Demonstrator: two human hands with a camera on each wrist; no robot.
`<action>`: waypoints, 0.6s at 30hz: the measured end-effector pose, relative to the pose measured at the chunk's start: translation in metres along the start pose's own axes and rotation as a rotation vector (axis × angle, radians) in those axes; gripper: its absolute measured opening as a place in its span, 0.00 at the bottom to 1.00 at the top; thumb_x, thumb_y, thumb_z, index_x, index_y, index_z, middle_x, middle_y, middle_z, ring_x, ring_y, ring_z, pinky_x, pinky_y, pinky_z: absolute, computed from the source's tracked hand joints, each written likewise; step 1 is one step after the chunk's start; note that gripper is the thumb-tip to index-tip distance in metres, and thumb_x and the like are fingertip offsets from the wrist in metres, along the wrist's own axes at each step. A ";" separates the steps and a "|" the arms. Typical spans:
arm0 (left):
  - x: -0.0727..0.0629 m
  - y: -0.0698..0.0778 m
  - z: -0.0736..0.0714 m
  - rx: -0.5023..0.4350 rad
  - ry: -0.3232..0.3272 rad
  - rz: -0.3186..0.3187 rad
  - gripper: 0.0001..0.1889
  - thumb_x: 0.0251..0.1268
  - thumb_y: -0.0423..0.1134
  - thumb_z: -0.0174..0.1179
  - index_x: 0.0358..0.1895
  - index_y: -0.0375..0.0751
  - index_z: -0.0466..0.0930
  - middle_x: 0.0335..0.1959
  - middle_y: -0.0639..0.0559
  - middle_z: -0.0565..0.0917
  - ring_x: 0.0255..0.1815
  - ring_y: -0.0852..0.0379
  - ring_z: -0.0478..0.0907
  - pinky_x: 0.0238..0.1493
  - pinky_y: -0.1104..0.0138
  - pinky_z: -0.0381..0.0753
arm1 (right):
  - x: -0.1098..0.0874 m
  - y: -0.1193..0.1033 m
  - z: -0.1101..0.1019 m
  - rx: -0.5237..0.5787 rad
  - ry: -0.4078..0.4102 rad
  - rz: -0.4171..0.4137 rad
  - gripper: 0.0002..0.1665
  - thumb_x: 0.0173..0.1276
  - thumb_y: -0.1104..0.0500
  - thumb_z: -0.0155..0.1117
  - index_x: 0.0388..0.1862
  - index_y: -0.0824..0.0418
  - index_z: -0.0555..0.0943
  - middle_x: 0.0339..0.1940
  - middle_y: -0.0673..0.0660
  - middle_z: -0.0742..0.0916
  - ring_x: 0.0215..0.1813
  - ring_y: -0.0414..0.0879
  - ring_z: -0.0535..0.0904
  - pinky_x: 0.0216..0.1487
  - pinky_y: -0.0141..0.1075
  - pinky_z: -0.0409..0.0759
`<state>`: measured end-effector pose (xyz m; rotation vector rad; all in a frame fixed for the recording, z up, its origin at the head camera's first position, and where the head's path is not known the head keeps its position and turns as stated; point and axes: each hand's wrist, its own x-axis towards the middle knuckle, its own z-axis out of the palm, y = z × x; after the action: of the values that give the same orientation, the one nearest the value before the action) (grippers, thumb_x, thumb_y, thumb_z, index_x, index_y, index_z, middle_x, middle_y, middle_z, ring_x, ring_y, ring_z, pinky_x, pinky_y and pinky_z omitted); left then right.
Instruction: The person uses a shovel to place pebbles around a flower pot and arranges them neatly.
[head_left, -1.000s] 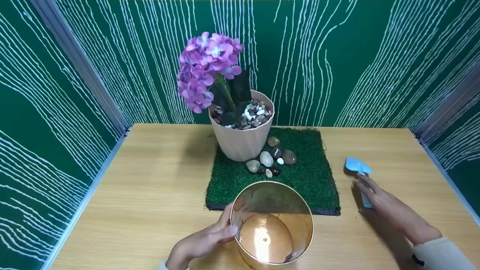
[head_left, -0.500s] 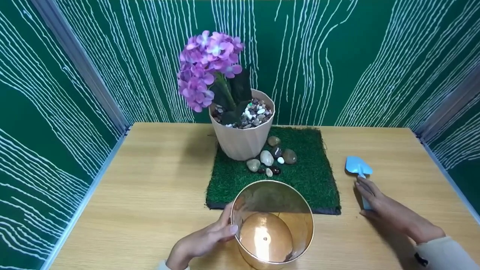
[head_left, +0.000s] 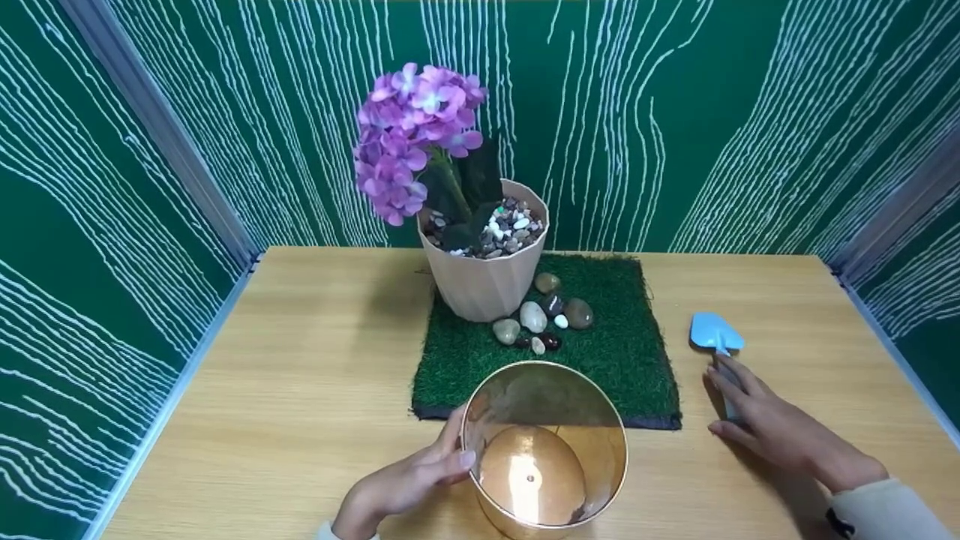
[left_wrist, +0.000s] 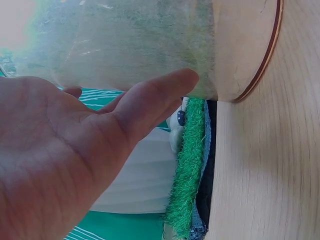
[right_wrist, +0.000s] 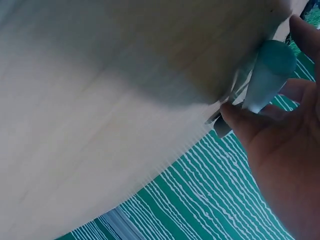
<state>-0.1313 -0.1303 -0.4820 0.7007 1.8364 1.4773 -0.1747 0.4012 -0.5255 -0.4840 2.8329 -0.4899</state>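
Observation:
In the head view, my left hand (head_left: 409,476) holds the left side of an amber see-through pot (head_left: 532,521), thumb at the rim and fingers reaching behind its wall. The pot's mouth faces up toward the camera. In the left wrist view the thumb (left_wrist: 165,92) lies along the pot's clear wall (left_wrist: 135,45). At the right, my right hand (head_left: 780,424) hovers low over the handle of a small blue trowel (head_left: 714,331), fingers along it and thumb spread to the left. From the right wrist, the trowel's handle (right_wrist: 272,70) shows between spread thumb and fingers.
A potted purple hydrangea (head_left: 420,135) stands in a beige pot (head_left: 484,285) full of pebbles, on a green turf mat (head_left: 615,367). Several smooth stones (head_left: 532,317) lie beside it. Patterned green walls (head_left: 592,112) edge the wooden table (head_left: 300,360).
My right thumb has spread to the left beside the trowel's handle, and that hand has shifted slightly. The trowel, the amber pot and my left hand stay in place.

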 end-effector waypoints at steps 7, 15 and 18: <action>0.000 -0.001 -0.003 -0.039 -0.026 0.011 0.48 0.93 0.58 0.40 0.92 0.36 0.21 0.95 0.30 0.25 0.96 0.28 0.26 0.92 0.33 0.42 | -0.001 -0.011 0.003 -0.098 0.072 -0.020 0.46 0.82 0.49 0.75 0.85 0.74 0.70 0.90 0.79 0.61 0.85 0.85 0.63 0.78 0.78 0.69; -0.002 -0.003 -0.005 -0.032 -0.021 0.022 0.52 0.92 0.66 0.42 0.93 0.37 0.22 0.95 0.29 0.27 0.96 0.27 0.28 0.91 0.34 0.43 | -0.005 -0.023 0.012 -0.173 0.115 -0.051 0.44 0.83 0.47 0.74 0.85 0.71 0.73 0.91 0.77 0.65 0.87 0.81 0.62 0.81 0.76 0.67; -0.003 -0.006 -0.004 0.012 -0.007 0.046 0.54 0.90 0.72 0.41 0.93 0.38 0.26 0.95 0.28 0.31 0.95 0.26 0.33 0.91 0.34 0.47 | -0.007 -0.026 0.014 -0.189 0.124 -0.053 0.44 0.83 0.46 0.74 0.85 0.70 0.73 0.91 0.76 0.66 0.88 0.81 0.61 0.81 0.76 0.67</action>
<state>-0.1326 -0.1367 -0.4865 0.7576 1.8364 1.4930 -0.1570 0.3765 -0.5275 -0.5838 3.0082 -0.2710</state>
